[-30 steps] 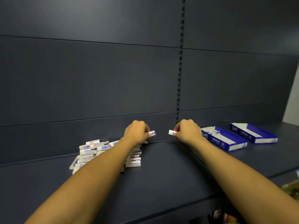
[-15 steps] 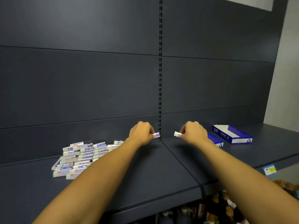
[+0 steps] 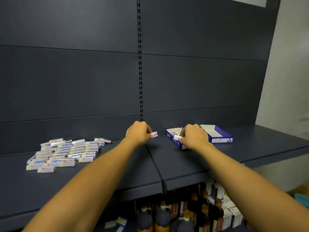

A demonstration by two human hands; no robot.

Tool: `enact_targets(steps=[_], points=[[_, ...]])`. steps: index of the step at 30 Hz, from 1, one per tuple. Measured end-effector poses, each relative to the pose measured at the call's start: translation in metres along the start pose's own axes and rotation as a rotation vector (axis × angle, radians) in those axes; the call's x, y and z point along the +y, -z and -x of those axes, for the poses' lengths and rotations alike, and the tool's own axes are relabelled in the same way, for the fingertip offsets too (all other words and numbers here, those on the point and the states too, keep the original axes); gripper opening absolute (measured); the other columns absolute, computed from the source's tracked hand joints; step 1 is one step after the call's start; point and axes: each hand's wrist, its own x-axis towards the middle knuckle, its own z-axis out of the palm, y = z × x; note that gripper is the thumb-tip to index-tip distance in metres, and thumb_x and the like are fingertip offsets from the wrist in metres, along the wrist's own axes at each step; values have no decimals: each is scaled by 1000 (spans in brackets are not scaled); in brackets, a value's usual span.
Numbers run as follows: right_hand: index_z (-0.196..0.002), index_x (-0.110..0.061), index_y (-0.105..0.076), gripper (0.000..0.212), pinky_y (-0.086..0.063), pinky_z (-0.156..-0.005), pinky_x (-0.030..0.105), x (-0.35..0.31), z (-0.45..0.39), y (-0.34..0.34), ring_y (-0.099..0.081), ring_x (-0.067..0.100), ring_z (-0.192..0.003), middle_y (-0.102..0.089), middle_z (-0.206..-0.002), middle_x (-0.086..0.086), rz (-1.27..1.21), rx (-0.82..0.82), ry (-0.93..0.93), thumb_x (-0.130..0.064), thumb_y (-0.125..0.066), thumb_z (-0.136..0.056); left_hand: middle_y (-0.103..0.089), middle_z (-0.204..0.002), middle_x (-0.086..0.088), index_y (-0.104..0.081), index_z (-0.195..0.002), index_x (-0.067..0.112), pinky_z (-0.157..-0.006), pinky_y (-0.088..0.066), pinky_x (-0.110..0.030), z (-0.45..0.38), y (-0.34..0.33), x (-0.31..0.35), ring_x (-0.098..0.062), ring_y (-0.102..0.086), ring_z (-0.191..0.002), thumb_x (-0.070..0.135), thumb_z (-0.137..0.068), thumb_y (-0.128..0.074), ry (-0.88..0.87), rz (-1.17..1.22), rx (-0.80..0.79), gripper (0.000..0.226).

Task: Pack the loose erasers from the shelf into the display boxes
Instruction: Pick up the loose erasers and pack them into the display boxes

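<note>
We pinch one eraser in each of our hands — left hand (image 3: pixel 138 133), right hand (image 3: pixel 194 137) — carrying them toward the near display box (image 3: pixel 170 133) for packing.

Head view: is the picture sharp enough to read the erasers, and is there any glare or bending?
Head view: dim, even light with no hard glare. The eraser pile is soft, its labels unreadable. The left hand and right hand each pinch an eraser, fairly clear. Wide-angle bending curves the shelf edge. The bottles below are dark and blurry.
</note>
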Motion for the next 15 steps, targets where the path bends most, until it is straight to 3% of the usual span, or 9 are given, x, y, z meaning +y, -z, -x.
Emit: enact_targets(steps=[15], points=[[-114, -24, -71, 27, -59, -73, 33, 52, -75, -27, -66, 20, -89, -70, -106, 3, 10, -12, 30, -31, -71, -88, -75, -100, 2, -79, -104, 22, -72, -56, -36, -75, -29, 40, -20, -66, -87, 29, -92, -69, -36, -104, 10, 17]])
